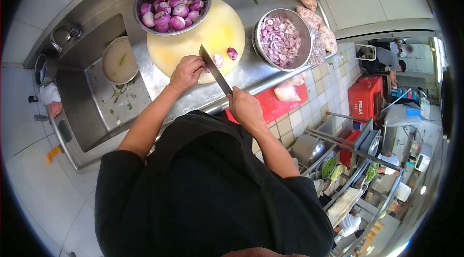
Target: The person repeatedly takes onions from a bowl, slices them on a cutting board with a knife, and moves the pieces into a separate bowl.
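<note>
My right hand (244, 108) is wrapped round the handle of a kitchen knife (216, 70), its blade slanting up and left across the round yellow cutting board (229, 22). My left hand (187, 73) has its fingers curled down near the board's lower edge, beside the blade, on a red onion piece mostly hidden by fingers and knife. Just right of the blade lie pale cut onion (218, 60) and a purple onion piece (232, 54). A steel colander (209, 3) of peeled red onions overlaps the board's far side. Sliced onion fills a steel bowl (310, 39) to the right.
A sink (92, 107) on the left holds a round container (121, 61) of cloudy water. Bags of pale food (314, 20) lie beyond the bowl. A red board (290, 95) with raw meat sits below the counter edge. Shelving (360, 153) and co-workers (384, 59) are at right.
</note>
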The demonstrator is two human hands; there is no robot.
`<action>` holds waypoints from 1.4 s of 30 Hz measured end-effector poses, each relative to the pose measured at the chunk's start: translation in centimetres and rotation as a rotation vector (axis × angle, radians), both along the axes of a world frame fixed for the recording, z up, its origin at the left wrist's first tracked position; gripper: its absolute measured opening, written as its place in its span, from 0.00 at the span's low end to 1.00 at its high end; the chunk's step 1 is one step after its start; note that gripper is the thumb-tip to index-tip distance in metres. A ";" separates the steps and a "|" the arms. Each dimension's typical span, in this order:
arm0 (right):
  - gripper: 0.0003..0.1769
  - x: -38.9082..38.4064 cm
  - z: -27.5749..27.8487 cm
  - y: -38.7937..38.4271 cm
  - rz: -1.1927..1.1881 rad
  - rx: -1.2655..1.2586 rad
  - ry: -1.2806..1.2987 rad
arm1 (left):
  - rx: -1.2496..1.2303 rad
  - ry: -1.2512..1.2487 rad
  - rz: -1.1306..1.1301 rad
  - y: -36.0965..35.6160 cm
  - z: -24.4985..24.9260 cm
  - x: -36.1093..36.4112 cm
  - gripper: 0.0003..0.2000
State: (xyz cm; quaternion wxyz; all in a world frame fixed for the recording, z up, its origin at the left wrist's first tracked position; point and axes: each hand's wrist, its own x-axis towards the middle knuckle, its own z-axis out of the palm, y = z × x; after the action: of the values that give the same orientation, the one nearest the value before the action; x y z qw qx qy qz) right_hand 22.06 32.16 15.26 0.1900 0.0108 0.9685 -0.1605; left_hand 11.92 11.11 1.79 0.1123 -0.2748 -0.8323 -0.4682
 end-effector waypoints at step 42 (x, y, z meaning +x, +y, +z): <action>0.18 -0.3 -2.3 2.0 -0.194 -0.146 -0.007 | -0.080 -0.146 0.130 -0.2 2.7 0.7 0.19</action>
State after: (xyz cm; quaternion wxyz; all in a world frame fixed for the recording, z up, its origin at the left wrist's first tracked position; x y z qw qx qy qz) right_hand 21.73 34.17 12.94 0.1771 0.0912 0.9480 -0.2482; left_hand 12.60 10.93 4.51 0.0705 -0.1895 -0.8724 -0.4449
